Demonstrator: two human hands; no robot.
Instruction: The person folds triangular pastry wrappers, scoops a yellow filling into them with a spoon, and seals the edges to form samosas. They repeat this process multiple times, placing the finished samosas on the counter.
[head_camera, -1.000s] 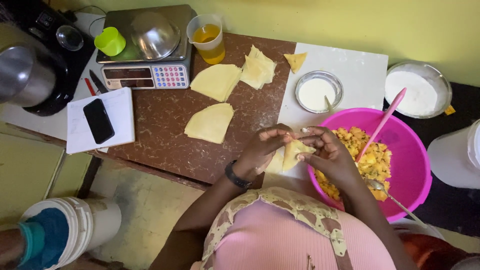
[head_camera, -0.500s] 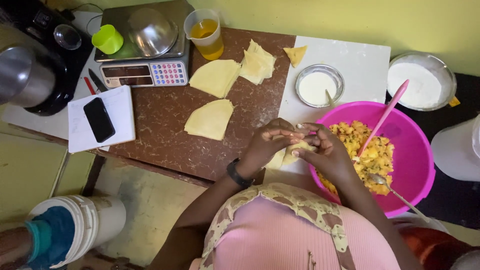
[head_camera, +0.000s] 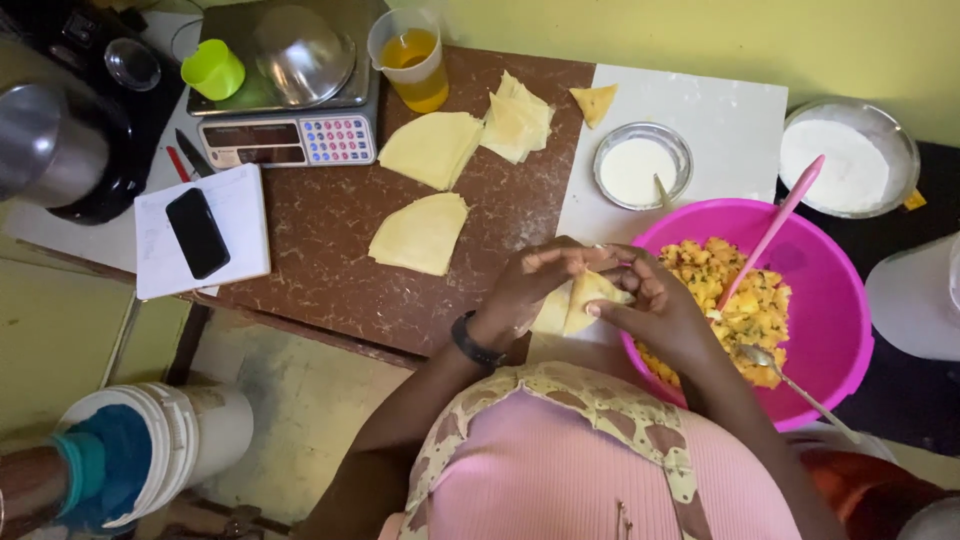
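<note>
Pastry (head_camera: 585, 298) sits between both hands, just over the near edge of the brown table (head_camera: 330, 250) and beside the pink bowl (head_camera: 840, 330) of yellow filling (head_camera: 745, 300), so the food is close by. Left hand (head_camera: 530, 285) and right hand (head_camera: 650, 305) both pinch it with their fingertips, likely to hold its shape. It looks pale yellow, thin and folded to a point.

Both hands (head_camera: 590, 295) around pastry cone (head_camera: 580, 300)
</note>
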